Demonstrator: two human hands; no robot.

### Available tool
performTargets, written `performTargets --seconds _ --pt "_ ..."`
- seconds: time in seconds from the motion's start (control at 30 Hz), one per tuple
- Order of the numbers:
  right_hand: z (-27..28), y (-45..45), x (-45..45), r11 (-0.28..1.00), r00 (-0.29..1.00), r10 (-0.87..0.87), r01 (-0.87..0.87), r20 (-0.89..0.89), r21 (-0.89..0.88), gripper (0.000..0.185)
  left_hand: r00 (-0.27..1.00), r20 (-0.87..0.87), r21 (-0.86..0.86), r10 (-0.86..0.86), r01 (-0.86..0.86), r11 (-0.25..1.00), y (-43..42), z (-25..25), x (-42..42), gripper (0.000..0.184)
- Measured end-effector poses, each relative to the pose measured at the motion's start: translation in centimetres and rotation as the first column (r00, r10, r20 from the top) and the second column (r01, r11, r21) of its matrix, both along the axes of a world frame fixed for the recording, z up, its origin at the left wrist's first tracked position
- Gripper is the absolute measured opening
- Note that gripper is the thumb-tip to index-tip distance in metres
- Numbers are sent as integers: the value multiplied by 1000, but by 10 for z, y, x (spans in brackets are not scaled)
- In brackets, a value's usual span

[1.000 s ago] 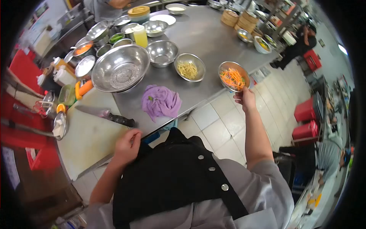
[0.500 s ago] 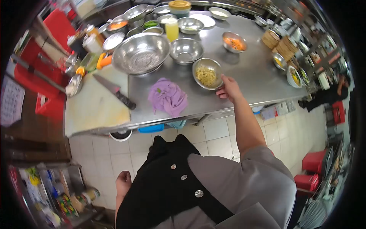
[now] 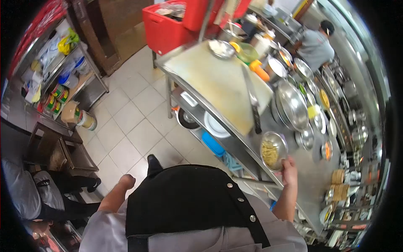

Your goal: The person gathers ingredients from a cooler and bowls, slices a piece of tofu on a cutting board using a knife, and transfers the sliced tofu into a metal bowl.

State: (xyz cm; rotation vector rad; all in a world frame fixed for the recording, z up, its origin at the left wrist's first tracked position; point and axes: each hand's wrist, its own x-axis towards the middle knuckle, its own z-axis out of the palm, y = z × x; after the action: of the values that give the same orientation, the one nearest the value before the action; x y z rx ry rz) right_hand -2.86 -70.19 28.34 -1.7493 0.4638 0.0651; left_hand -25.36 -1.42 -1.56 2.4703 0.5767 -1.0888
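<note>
The bowl (image 3: 282, 145), with pale strips (image 3: 269, 153) inside, is over the counter (image 3: 304, 185) near its edge, just beside the knife (image 3: 256, 117); I can't tell if it touches down. The right hand (image 3: 289, 166) grips its rim, fingers closed. The left hand (image 3: 127, 181) hangs well apart, curled, its palm hidden: I can't tell how tightly, or around what. That one-sided hold could slip and spill the strips; a low swing might knock the knife.

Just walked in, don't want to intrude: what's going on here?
Someone's right hand holds a metal bowl of pale yellow strips by its rim, at the counter's edge. Their left hand hangs away from the counter, with nothing visible in it. A knife lies with its blade on the cutting board.
</note>
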Motion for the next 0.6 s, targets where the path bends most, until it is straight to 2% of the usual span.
performTargets --seconds 0.03,0.07,0.1,0.2,0.3,0.4,0.43,0.47,0.57,0.6 --pt "-2 37 18 996 996 84 -84 24 42 23 999 18 -1 27 -27 1000 15 -4 6 40" --pt "-2 75 39 989 995 96 -95 0 114 23 998 32 -1 51 -51 999 30 -7 9 39" --pt "0 110 61 988 994 112 -112 11 107 22 997 40 -1 71 -71 997 46 -11 11 39" --pt "-8 190 128 988 993 114 -118 37 96 16 925 162 63 -343 337 939 124 -45 5 35" --pt "-19 236 193 994 997 76 -78 26 76 12 902 97 94 -422 413 906 188 -7 19 31" --pt "-22 280 231 998 996 54 -55 -77 -13 14 979 194 161 -58 27 987 227 45 44 33" --pt "-22 293 238 998 996 57 -57 -71 5 14 970 236 170 64 -106 980 240 54 59 33" --pt "-19 302 244 998 996 60 -59 -64 20 14 912 321 116 255 -305 945 258 38 68 35" --pt "-10 338 262 995 992 99 -98 -76 19 19 782 419 -90 462 -471 878 280 40 124 36" --pt "-11 347 270 993 989 117 -116 -85 14 21 781 437 -83 447 -459 884 279 47 150 36"
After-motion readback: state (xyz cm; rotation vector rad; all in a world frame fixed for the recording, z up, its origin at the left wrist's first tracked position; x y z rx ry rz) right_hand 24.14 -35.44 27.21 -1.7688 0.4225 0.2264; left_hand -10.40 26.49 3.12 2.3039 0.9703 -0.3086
